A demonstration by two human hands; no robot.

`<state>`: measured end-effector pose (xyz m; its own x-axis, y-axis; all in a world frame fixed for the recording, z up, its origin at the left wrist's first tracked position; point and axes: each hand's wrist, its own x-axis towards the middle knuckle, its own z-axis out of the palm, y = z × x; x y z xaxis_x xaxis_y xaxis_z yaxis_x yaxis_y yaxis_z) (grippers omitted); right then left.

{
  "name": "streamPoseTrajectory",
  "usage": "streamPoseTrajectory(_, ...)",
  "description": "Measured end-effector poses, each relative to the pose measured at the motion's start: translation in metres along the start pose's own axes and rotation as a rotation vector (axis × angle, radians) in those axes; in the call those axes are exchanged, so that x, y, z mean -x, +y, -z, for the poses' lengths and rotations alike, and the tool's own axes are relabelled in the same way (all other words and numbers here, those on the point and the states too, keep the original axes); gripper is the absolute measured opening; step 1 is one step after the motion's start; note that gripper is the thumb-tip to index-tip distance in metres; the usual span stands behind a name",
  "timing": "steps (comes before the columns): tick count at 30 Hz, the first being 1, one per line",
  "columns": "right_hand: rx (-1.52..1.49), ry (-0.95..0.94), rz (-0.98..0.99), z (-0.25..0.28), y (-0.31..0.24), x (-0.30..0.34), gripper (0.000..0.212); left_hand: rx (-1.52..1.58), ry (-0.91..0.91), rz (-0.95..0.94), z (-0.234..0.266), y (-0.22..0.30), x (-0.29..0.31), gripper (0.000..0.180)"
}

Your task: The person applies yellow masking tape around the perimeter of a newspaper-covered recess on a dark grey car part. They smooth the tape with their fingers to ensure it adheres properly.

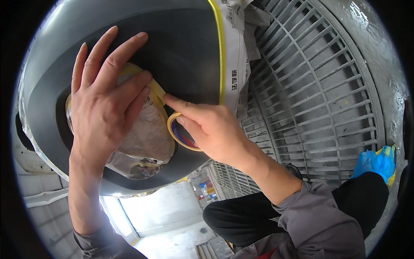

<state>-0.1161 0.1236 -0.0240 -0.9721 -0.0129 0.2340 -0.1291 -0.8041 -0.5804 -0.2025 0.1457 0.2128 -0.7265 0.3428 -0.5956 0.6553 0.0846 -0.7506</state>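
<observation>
My left hand (101,103) lies against a curved dark grey panel, perhaps a car body part (185,47), its fingers spread. The thumb and index finger of that hand rest near a strip of yellow masking tape (158,90). This strip runs along the edge of a rounded opening covered with newspaper (144,140). My right hand (222,134) grips a roll of masking tape (171,129) beside the opening's right edge, its index fingertip touching the strip. Part of the roll is hidden behind the fingers, and the left hand covers part of the newspaper.
Yellow tape (219,52) and white printed paper (235,56) line the panel's right side. Metal floor grating (302,82) spreads out at the right. A crumpled blue plastic bag (368,164) lies near my bent knee (366,194). Small coloured items (208,188) stand in the background.
</observation>
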Motion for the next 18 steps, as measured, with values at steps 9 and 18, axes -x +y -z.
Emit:
streamPoseTrajectory(9,0.042,-0.03,-0.07,-0.0059,-0.0082,0.0012,0.048,-0.012,-0.038,-0.024,0.0022,-0.0023,0.0065,0.021)
streamPoseTrajectory(18,0.015,-0.047,-0.098,-0.0033,-0.0103,0.0001,0.046,0.067,-0.091,-0.047,0.0019,0.0058,0.0031,0.023)
